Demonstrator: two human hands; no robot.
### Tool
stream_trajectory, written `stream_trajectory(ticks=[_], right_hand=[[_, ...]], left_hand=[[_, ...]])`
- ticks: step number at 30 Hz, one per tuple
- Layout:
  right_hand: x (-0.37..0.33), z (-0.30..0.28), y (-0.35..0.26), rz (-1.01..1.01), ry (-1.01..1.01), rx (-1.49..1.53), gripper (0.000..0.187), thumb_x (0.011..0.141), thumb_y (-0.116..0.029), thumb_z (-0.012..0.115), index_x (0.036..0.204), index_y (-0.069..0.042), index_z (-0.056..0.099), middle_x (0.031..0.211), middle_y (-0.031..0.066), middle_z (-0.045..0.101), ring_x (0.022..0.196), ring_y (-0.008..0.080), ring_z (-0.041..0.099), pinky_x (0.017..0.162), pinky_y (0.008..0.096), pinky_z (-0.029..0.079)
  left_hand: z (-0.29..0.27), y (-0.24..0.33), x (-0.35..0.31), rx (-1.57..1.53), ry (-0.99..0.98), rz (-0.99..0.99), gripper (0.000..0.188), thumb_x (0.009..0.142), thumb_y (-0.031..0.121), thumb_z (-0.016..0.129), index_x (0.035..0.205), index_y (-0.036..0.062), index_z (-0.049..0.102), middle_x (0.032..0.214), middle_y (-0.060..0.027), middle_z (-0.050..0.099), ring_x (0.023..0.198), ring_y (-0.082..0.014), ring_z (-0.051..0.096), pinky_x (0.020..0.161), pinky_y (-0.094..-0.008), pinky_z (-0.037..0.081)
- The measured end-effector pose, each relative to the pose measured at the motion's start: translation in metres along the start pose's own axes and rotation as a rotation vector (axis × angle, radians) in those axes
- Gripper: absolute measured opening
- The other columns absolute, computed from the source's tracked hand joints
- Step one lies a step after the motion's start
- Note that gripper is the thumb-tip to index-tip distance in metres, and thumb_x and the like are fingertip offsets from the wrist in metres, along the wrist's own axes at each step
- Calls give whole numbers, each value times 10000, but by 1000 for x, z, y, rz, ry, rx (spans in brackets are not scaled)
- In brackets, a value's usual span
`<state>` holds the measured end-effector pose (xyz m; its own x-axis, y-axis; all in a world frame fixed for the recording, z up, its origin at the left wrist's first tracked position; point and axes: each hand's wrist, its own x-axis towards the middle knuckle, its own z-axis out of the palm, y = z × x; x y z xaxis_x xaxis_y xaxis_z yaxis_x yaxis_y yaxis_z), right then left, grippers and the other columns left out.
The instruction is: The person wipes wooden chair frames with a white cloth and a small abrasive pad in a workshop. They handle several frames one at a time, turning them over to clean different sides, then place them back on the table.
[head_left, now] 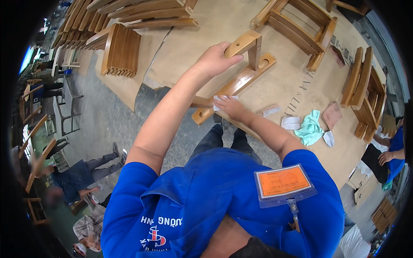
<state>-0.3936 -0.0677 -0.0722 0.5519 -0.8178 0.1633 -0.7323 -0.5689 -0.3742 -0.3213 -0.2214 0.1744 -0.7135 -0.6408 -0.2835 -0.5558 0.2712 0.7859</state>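
Frame [254,58] of glossy wood sits at the near edge of my bench [282,84], one end jutting past it. My left hand [214,62] is wrapped round its raised bar [246,42]; my right hand [232,107] covers a pale pad [217,103] on the lower rail [243,81], pinching or merely pressing, cannot tell. Step, I judge: rubbing the rail. Next move calls for firm left hold, even strokes.
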Motion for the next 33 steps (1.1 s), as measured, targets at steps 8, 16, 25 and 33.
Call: stream_trajectory(ticks=[8,16,25,33], right_hand=[[11,-19,40,-50,-261,-91,455,850,-112,492,1300,-156,539,1446,27,407,1364,253,329,1077,414,331],[31,-13,20,-187,-289,-233,473,895,-155,464,1367,-174,475,1473,-45,375,1406,244,260,1127,532,237],[38,-6,22,-99,-212,-97,442,870,-140,502,1310,-145,531,1430,-29,429,1391,241,280,1125,515,253],[17,-17,11,86,-277,-61,437,871,-199,512,1307,-195,544,1448,-69,415,1386,255,290,1107,567,232]], left_hand=[[1,0,0,55,18,2,536,826,389,671,1140,-36,582,1008,-186,645,934,-260,618,829,-352,480],[1,-9,5,171,68,55,654,790,464,656,1218,-22,563,1107,-232,632,1023,-321,624,909,-360,481],[-2,-4,7,160,41,45,584,819,434,683,1142,-42,588,971,-193,656,896,-270,637,814,-349,491],[-7,8,4,143,-10,-5,614,792,463,677,1147,-31,598,1005,-197,660,941,-289,638,852,-355,493]])
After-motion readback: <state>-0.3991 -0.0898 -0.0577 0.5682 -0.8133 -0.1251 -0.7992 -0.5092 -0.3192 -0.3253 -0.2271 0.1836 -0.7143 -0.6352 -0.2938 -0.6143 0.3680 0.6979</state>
